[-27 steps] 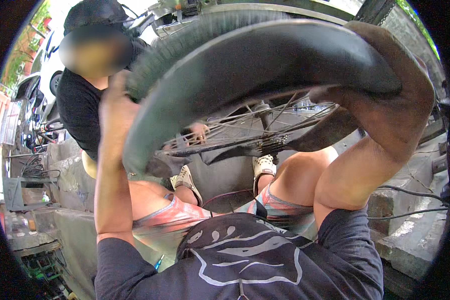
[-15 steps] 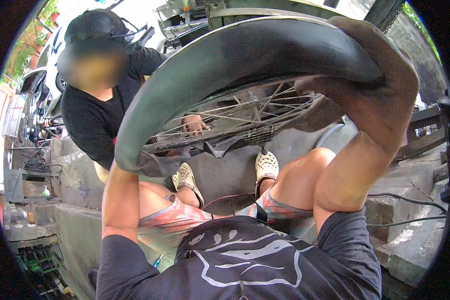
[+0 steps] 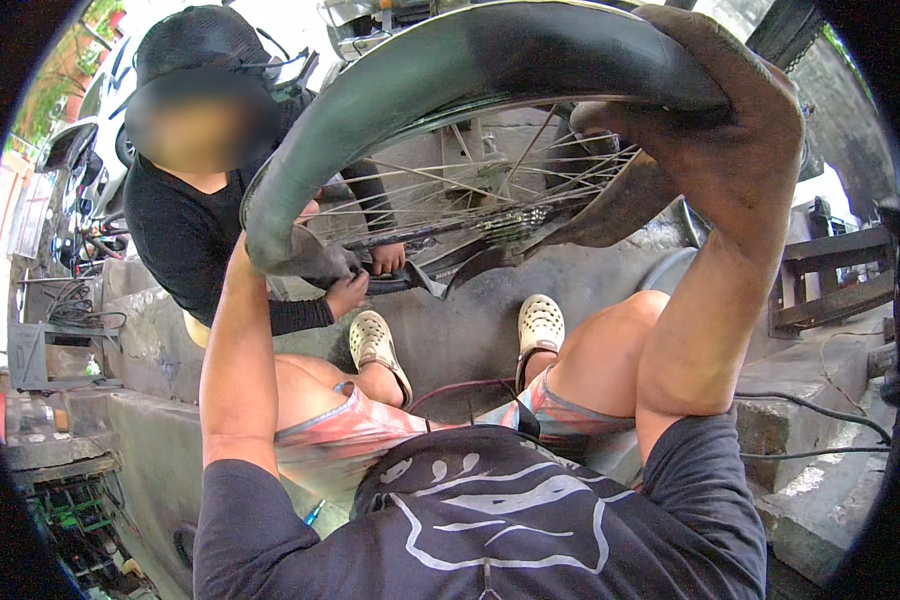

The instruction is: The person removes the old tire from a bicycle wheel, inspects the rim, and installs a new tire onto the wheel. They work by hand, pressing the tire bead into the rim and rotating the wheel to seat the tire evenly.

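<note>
R hand has its grip closed round the tyre at upper R, fingers over the top edge, thumb on the inner side; skin v. dark there. L hand's mostly hidden behind the tyre's L end, can't tell how its grip stands; only the L wrist & forearm show clearly.

Wheel is held up tilted in front of the chest, above the knees, spokes & a sprocket cluster in view. Loose dark rubber strip hangs along its lwr R side.

Opp. person, black cap & dark top, is at L w/ both hands at the wheel's lwr L edge: one hand on dark rubber there, the other hand just beside it.

Below: wearer's cream clogs apart on the grey floor, coral/grey shorts, dark T-shirt w/ pale line print.

Further out: coiled cable above a grey metal frame far L; black cables across concrete blocks at R, dark angular frame just above.
</note>
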Available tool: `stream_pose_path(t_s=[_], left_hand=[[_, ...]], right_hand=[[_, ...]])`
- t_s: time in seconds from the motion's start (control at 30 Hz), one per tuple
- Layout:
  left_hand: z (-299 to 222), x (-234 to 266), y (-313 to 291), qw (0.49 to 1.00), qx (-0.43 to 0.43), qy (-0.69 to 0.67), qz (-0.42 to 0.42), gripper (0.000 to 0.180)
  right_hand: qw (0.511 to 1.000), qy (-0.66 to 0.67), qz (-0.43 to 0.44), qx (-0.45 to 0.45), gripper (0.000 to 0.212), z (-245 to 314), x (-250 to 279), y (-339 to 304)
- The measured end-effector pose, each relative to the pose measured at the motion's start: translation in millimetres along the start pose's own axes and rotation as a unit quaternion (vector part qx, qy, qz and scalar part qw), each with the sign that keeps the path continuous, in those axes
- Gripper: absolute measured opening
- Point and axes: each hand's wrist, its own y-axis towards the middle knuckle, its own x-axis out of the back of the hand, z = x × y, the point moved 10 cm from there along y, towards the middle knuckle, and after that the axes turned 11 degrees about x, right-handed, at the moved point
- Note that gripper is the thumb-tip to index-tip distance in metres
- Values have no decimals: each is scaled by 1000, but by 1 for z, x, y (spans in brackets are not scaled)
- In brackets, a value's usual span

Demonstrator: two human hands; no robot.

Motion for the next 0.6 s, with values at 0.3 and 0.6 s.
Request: stream_pose_path(t_s=[0.3, 0.6], left_hand=[[8, 9, -3, 995, 24, 90, -17, 83], [0, 21, 11, 927, 18, 324, -186, 83]], right_hand=[[999, -9, -1, 46, 53, -2, -6, 2], [998, 14, -14, 66, 46, -7, -6, 0]])
